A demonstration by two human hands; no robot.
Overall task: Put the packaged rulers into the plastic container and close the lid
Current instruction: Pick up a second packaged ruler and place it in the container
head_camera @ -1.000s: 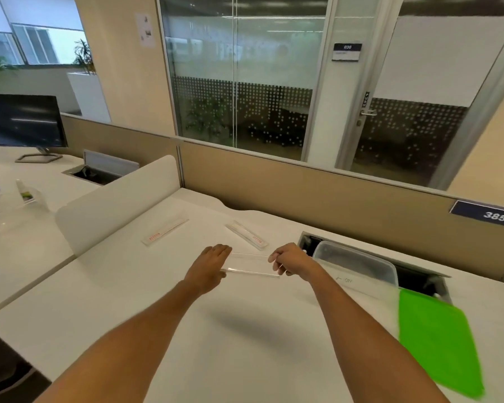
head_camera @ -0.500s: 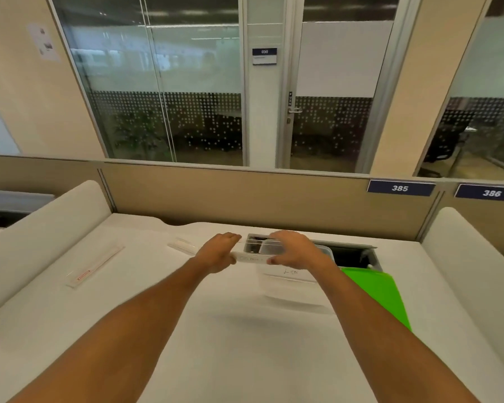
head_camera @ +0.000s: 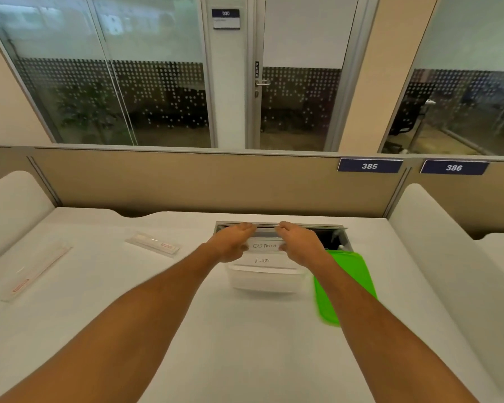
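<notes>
Both hands, left [head_camera: 230,242] and right [head_camera: 298,242], hold a packaged ruler [head_camera: 266,234] by its ends over the container [head_camera: 266,279], probably keeping it level. Lid [head_camera: 346,283] lies just right of the grip, two more rulers [head_camera: 154,242] [head_camera: 35,271] well left.

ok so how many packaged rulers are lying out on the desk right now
2: one packaged ruler near the desk's left edge, another left of the left hand. More may be hidden under the hands over the plastic container.
</notes>
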